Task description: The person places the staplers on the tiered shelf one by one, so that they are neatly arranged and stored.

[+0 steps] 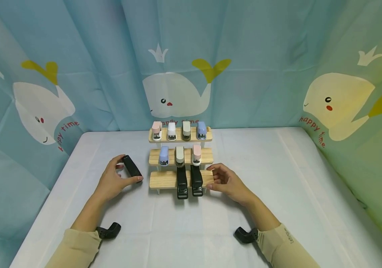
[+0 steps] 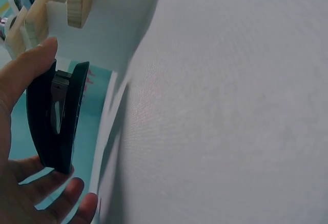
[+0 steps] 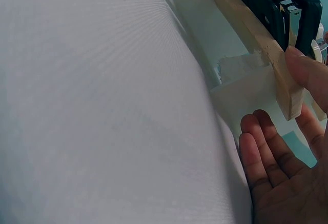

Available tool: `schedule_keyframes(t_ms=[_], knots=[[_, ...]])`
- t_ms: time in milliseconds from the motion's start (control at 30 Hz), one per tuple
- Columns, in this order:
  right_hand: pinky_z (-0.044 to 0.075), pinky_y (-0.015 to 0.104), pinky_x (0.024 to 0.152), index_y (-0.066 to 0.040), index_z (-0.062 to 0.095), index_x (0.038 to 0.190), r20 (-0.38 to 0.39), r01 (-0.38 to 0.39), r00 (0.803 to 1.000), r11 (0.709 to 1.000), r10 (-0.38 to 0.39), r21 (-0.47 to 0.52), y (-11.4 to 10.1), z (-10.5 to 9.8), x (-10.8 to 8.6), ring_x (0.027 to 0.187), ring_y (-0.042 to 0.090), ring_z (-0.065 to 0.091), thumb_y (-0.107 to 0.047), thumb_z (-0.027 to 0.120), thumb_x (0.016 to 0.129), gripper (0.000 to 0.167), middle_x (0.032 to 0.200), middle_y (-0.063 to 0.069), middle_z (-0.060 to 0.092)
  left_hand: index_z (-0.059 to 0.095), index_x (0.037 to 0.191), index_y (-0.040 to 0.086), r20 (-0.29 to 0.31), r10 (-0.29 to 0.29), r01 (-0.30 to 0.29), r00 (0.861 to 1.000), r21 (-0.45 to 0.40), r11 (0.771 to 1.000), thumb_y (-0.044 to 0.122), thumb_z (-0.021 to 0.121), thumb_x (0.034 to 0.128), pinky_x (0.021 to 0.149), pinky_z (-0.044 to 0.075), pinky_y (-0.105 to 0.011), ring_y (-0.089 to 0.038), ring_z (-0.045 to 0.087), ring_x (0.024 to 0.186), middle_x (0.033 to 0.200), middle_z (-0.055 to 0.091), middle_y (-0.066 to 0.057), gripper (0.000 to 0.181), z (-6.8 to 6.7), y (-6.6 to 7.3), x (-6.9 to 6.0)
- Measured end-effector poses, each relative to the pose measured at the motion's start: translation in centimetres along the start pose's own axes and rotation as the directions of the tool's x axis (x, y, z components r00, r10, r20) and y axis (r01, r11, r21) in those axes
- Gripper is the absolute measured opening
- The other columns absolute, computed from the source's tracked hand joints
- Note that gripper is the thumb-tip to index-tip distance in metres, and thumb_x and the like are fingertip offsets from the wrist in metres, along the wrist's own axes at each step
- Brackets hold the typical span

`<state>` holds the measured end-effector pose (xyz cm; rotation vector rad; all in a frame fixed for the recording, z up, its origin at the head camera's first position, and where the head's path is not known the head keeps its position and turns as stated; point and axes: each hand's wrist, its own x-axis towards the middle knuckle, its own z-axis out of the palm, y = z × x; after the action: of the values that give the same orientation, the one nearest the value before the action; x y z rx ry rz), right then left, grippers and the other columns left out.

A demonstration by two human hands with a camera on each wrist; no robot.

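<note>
My left hand (image 1: 111,183) holds a black stapler (image 1: 132,166) by its two ends, thumb on one and fingers on the other. In the left wrist view the stapler (image 2: 43,119) is above the cloth, its jaws apart. My right hand (image 1: 228,185) grips the right end of the lowest board of a three-tier wooden stand (image 1: 162,180), thumb at the near edge and fingers at the far side. Two black staplers, one left (image 1: 182,182) and one right (image 1: 196,181), lie side by side on that board, their front ends jutting over its near edge.
Three small staplers, blue (image 1: 164,155), grey-green (image 1: 180,155) and pink (image 1: 196,154), stand on the middle board. Several more small ones, including a white one (image 1: 171,131), line the top board. A white cloth covers the table (image 1: 278,178); a whale-print curtain (image 1: 261,93) hangs behind.
</note>
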<state>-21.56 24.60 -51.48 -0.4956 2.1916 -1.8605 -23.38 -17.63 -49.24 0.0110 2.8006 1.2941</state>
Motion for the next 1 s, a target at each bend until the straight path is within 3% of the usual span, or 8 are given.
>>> schedule_keyframes(t_ms=[233, 633, 1000], knots=[[0.055, 0.027, 0.086, -0.003, 0.054, 0.136, -0.003, 0.008, 1.0, 1.0, -0.008, -0.02, 0.2, 0.0, 0.1, 0.101, 0.024, 0.061, -0.003, 0.08, 0.087, 0.056, 0.119, 0.018, 0.06, 0.024, 0.163, 0.013, -0.003, 0.019, -0.019, 1.0, 0.023, 1.0, 0.055, 0.089, 0.0762, 0.104, 0.046, -0.06, -0.043, 0.047, 0.138, 0.157, 0.039, -0.023, 0.116, -0.1, 0.3, -0.7], [0.055, 0.027, 0.086, 0.0, 0.053, 0.136, 0.003, 0.015, 1.0, 1.0, -0.015, -0.009, -0.1, 0.0, 0.0, 0.1, 0.024, 0.062, -0.002, 0.08, 0.087, 0.056, 0.12, 0.026, 0.06, 0.03, 0.161, 0.012, 0.001, 0.096, -0.096, 0.995, -0.007, 0.995, 0.05, 0.093, 0.0737, 0.107, 0.047, -0.058, -0.041, 0.047, 0.14, 0.16, 0.038, -0.02, 0.114, -0.1, 1.2, -2.0], [0.054, 0.027, 0.087, -0.001, 0.054, 0.136, -0.003, 0.01, 1.0, 1.0, -0.01, -0.028, -0.1, 0.0, 0.0, 0.101, 0.025, 0.062, -0.003, 0.08, 0.087, 0.055, 0.12, 0.025, 0.06, 0.032, 0.161, 0.014, 0.03, 0.121, -0.121, 0.992, 0.001, 0.993, 0.054, 0.093, 0.072, 0.106, 0.049, -0.058, -0.04, 0.047, 0.139, 0.156, 0.042, -0.019, 0.114, 0.2, 1.9, -3.1]])
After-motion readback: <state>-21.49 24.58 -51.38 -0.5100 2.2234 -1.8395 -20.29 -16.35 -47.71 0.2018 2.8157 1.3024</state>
